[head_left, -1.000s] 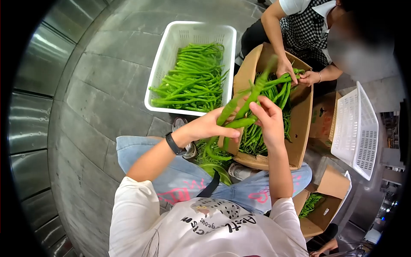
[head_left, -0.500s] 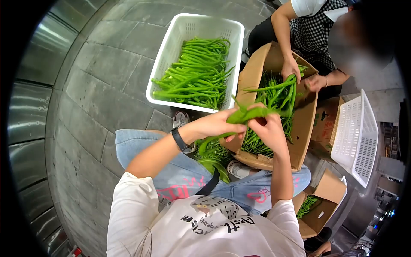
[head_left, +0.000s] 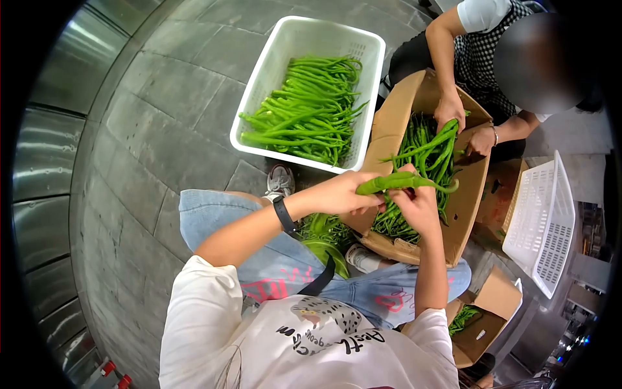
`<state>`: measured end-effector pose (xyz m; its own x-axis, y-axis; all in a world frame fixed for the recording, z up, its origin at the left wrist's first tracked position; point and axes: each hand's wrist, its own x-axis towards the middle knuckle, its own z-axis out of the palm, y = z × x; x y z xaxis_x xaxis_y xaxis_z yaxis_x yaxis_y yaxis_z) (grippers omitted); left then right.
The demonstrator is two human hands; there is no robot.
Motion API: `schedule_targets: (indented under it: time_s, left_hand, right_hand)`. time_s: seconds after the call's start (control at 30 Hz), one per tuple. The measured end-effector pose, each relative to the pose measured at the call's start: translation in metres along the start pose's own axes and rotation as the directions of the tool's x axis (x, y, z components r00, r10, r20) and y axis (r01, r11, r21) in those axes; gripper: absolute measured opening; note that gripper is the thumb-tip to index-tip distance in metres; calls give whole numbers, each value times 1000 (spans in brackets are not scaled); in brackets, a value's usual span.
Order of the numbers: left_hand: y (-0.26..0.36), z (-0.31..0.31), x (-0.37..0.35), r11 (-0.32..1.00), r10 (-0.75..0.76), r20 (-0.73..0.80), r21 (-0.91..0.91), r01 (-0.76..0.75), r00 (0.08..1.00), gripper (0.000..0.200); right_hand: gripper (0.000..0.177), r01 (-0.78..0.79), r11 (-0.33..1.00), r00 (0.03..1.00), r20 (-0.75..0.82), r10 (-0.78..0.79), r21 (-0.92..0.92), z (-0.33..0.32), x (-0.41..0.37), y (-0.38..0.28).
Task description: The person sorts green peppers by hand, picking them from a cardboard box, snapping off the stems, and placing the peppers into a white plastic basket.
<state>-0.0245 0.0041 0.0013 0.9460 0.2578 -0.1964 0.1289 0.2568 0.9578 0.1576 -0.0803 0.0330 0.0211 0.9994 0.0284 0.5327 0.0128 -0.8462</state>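
Observation:
Long green chili peppers (head_left: 376, 185) lie across both of my hands, over the near edge of a cardboard box. My left hand (head_left: 340, 194) is closed, its fingertips curled in beneath the thick left end of the peppers and partly hidden. Around their middle closes my right hand (head_left: 418, 206), with a curved tip sticking out to the right. More loose peppers (head_left: 392, 220) fill the cardboard box (head_left: 383, 123) just beyond. To the upper left, a white plastic basket (head_left: 264, 84) holds a pile of peppers (head_left: 311, 107) laid roughly side by side.
Across the box, another person's hands (head_left: 450, 110) handle peppers. Between my feet sits a green bag (head_left: 327, 249) with small green pieces behind it. At right are a tilted white basket (head_left: 534, 220) and a smaller box (head_left: 495, 295) with peppers. Grey tiles (head_left: 155, 129) cover the floor.
The pepper that hung below my left hand no longer shows there. My hands have shifted slightly, and the held peppers now lie level. The view has moved a little.

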Motion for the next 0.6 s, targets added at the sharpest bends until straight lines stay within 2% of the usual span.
schedule_targets:
  time_s: [0.1,0.2,0.23,0.33,0.37,0.4,0.43,0.47,0.5,0.53,0.6]
  left_hand:
    - [7,-8,-4,986,-3,-67,167,14,998,34]
    - [1,-12,0,966,40,-56,259,-24,998,33]
    - [-6,-10,2,936,151,-71,332,-119,986,36]
    - [-3,-12,2,979,137,-40,157,-129,990,34]
    - [-4,-12,1,995,98,-49,42,-96,994,32]
    - [-4,-14,1,995,57,-52,-74,-61,997,31]
    - [-5,-15,0,982,16,-50,-189,-25,999,29]
    - [-7,-16,1,974,13,-25,-227,-18,1000,29]
    - [-9,-18,2,964,12,0,-264,-11,1000,28]
    - [-11,-18,3,953,12,25,-302,-4,1000,28]
    - [-11,-18,4,945,17,41,-327,-3,999,30]
  right_hand:
    - [19,63,978,998,42,-56,-198,-1,0,2]
    - [22,239,911,955,-89,-284,-336,12,0,-5]
    - [23,216,919,963,-81,-256,-328,14,-1,-9]
    - [20,184,957,964,-150,-221,-227,16,-3,-5]
    - [15,205,965,948,-210,-238,-165,14,-1,-3]
    - [7,72,997,981,-180,-76,-32,9,0,-15]
    - [7,-78,953,981,-148,126,293,7,-3,-7]
    - [9,-219,785,951,-55,305,579,6,-6,1]
    - [11,-209,646,932,-50,358,734,4,-5,-1]
    - [10,-218,558,942,22,336,801,-3,-5,6]
    - [11,-143,364,951,26,310,920,-5,-5,11]
